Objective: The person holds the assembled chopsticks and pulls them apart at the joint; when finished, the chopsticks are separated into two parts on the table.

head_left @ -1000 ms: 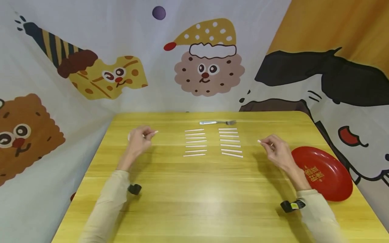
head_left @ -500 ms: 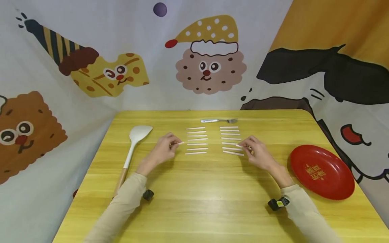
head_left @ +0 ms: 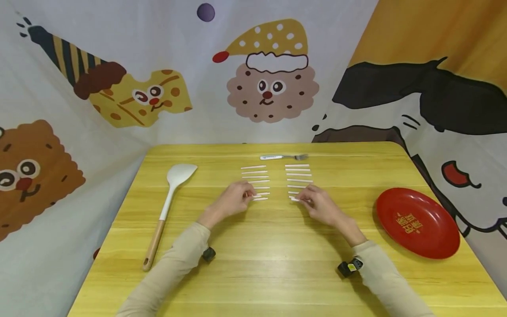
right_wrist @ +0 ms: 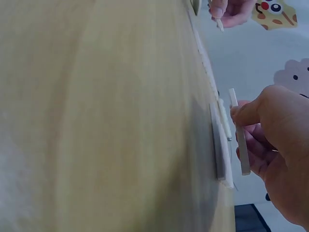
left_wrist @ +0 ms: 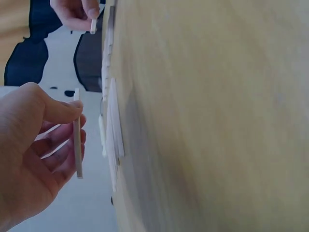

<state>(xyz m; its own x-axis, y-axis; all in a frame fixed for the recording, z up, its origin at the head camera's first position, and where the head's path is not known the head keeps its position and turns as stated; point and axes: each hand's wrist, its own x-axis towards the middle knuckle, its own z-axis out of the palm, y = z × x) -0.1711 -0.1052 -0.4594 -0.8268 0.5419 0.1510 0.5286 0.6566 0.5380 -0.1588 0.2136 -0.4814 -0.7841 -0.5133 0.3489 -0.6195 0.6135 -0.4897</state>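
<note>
My left hand (head_left: 233, 199) pinches a thin white stick (left_wrist: 78, 150) between thumb and fingers, over the near end of the left column of white sticks (head_left: 253, 167). In the left wrist view that stick is held clear of the table. My right hand (head_left: 321, 205) likewise pinches a thin white stick (right_wrist: 243, 152) above the near end of the right column of white sticks (head_left: 297, 169). Each column has several sticks lying crosswise, roughly parallel, and the hands cover part of the nearest ones.
A fork (head_left: 283, 157) with a white handle lies beyond the columns. On the left is a white spatula (head_left: 170, 196) with a wooden handle; at the right, a red oval plate (head_left: 435, 220). A printed curtain (head_left: 206, 123) hangs behind the wooden table (head_left: 273, 273).
Both hands have moved inward from the table's sides to the near ends of the columns, each carrying its stick. The spatula, earlier hidden by the left arm, is now in full view.
</note>
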